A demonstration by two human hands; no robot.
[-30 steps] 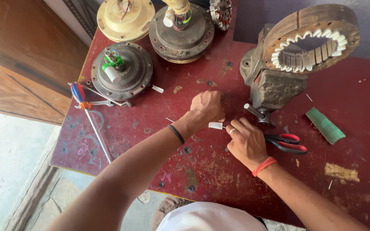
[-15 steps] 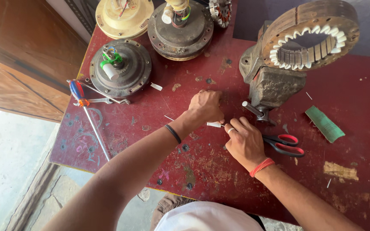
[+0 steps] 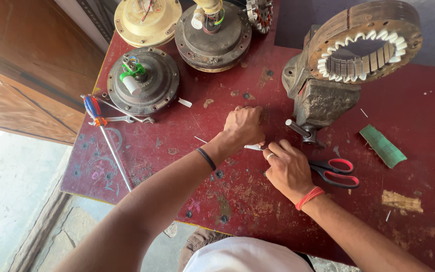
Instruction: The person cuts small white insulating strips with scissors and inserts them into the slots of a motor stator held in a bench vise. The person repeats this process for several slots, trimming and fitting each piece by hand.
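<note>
- Three round motor housings (image 3: 143, 86) far left and top, screwdriver (image 3: 107, 143) beside.
- Left hand (image 3: 242, 126) curled, pinching small white strip (image 3: 252, 147) at mid-table.
- Right hand (image 3: 288, 168) closed on strip's other end.
- Scissors (image 3: 336, 173) just right; vise (image 3: 323, 100) behind, green strip (image 3: 382, 146) farther right.

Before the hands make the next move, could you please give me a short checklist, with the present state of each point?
1. Both hands on the small white strip: ok, left hand and right hand meet at it.
2. Strip whole and flat: cannot tell, mostly hidden by fingers.
3. Red-handled scissors within reach: ok, lying beside the right hand.
4. Ring-shaped stator seated on the vise: ok, resting on top.
5. Vise clamped tight: cannot tell.
6. Screwdriver clear of the hands: ok, lying at the table's left edge.
</note>
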